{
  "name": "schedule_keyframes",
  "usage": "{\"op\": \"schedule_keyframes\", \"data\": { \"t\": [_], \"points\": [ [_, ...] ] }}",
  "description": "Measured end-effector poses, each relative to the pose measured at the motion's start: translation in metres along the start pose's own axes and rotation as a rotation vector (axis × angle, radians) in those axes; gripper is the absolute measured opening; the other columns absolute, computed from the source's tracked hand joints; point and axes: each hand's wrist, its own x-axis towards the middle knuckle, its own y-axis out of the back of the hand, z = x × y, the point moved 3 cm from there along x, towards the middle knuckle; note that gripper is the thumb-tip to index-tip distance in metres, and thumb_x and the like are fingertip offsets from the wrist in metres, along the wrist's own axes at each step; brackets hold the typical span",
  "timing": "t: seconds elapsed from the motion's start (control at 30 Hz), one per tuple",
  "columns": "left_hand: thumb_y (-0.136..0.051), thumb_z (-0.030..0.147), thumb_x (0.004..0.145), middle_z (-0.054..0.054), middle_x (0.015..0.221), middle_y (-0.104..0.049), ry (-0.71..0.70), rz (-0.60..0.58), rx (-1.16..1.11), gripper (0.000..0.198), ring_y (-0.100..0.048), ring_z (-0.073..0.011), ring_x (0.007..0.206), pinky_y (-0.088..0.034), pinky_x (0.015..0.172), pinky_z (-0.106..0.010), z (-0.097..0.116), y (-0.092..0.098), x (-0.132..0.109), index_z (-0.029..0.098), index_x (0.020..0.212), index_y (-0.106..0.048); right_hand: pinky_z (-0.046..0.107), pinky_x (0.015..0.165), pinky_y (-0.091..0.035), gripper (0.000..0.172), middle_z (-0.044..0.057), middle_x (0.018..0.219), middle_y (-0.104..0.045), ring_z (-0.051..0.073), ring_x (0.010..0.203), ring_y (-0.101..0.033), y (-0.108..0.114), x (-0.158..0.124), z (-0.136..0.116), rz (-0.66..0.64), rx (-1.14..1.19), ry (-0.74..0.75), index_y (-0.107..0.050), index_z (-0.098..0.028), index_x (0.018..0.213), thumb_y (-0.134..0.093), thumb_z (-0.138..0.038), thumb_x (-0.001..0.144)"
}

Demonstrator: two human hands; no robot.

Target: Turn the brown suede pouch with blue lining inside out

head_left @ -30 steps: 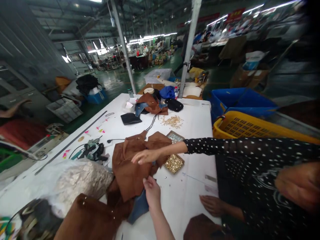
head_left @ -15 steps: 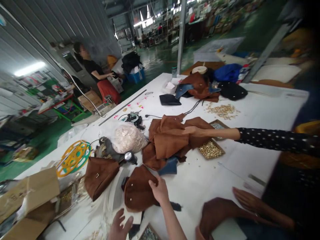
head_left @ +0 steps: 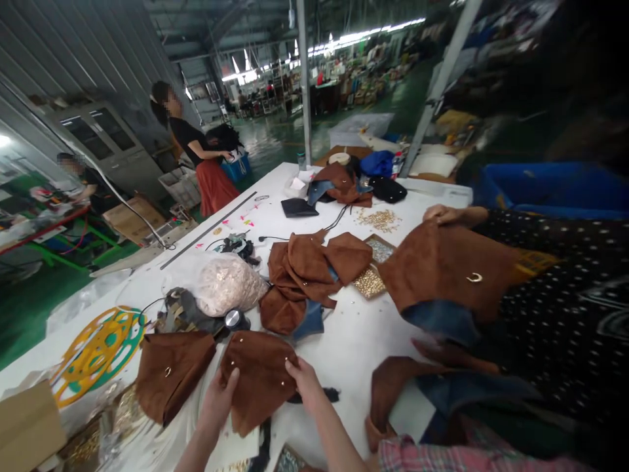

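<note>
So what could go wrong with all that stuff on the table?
The left hand and right hand hold a brown suede piece by its edges; its small metal studs might snag or pop off. The open tray of gold studs sits beside the co-worker's brown piece, so a swing could scatter them. The loose stud pile may roll away.

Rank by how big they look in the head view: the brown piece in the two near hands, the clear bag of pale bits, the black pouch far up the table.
1. Brown piece, though it lies nearest the camera.
2. Clear bag.
3. Black pouch, farthest away.
</note>
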Motion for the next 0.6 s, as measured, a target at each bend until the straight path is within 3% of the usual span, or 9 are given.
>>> {"op": "schedule_keyframes", "data": {
  "t": [0.17,0.27,0.33,0.47,0.6],
  "points": [
    [-0.07,0.084,0.098,-0.011,0.145,-0.075,-0.044,0.036,-0.04,0.084,-0.065,-0.0359,0.145,-0.052,0.122,-0.043,0.026,0.016,-0.024,0.017,0.148,-0.067,0.039,0.103,-0.06,0.069,0.016,0.149,-0.073,0.029,0.127,-0.077,-0.014,-0.062,-0.039,-0.223,0.028,-0.033,-0.066,-0.015,0.147,-0.087,-0.052,0.092],
    [-0.064,0.082,0.103,-0.006,0.159,-0.068,-0.125,0.099,-0.003,0.079,-0.064,-0.0316,0.146,-0.047,0.127,-0.043,0.054,0.02,-0.048,0.024,0.157,-0.065,0.034,0.095,-0.06,0.066,0.016,0.153,-0.07,0.029,0.129,-0.076,-0.02,-0.091,-0.059,-0.279,0.01,0.03,-0.066,-0.016,0.152,-0.085,-0.044,0.096],
    [-0.064,0.08,0.105,-0.004,0.164,-0.065,-0.154,0.109,-0.024,0.078,-0.064,-0.0296,0.147,-0.046,0.129,-0.042,0.07,0.019,-0.062,0.026,0.161,-0.064,0.035,0.097,-0.061,0.063,0.016,0.156,-0.069,0.027,0.13,-0.075,-0.023,-0.105,-0.07,-0.238,0.068,0.07,-0.064,-0.017,0.156,-0.079,-0.047,0.102],
    [-0.074,0.074,0.102,-0.006,0.151,-0.074,-0.147,0.016,-0.153,0.074,-0.069,-0.0309,0.139,-0.055,0.121,-0.04,0.094,0.008,-0.088,0.021,0.154,-0.07,0.042,0.11,-0.062,0.061,0.016,0.149,-0.073,0.028,0.131,-0.076,-0.027,-0.122,-0.085,-0.049,0.285,0.112,-0.069,-0.015,0.149,-0.074,-0.056,0.104],
    [-0.083,0.071,0.096,-0.009,0.153,-0.072,-0.084,-0.051,-0.335,0.077,-0.068,-0.0343,0.143,-0.057,0.122,-0.042,0.113,-0.002,-0.114,0.018,0.151,-0.071,0.048,0.11,-0.064,0.062,0.016,0.139,-0.079,0.032,0.127,-0.078,-0.034,-0.134,-0.087,0.003,0.476,-0.026,-0.073,-0.014,0.142,-0.082,-0.055,0.096]
  ]
}}
